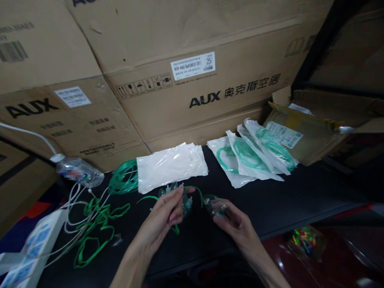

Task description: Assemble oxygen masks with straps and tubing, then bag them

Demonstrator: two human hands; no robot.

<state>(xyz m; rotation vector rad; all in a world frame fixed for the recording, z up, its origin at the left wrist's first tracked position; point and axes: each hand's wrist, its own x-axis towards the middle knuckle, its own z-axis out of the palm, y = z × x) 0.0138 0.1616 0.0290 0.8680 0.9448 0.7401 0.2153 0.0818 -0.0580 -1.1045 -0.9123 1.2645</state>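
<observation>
My left hand [166, 212] is closed in a pinch on a thin green elastic strap [198, 191], which arcs over toward my right hand. Fingers of my right hand [234, 221] are wrapped round a clear, greenish oxygen mask [210, 202], partly hidden by them. Behind and beside my left hand lie more clear masks [187, 205] on the black table [207, 248]. Beyond them is a stack of white pouches [171, 168]. Coiled green tubing [123, 180] rests at the stack's left, and a tangle of loose green straps [94, 232] lies nearer to me.
Sealed pouches with green tubing [250, 154] overlap at the back right, by an open carton [300, 128]. On the left are a plastic bottle [81, 172], white cables [70, 200] and a power strip [37, 248]. Large cardboard boxes [162, 120] wall the back.
</observation>
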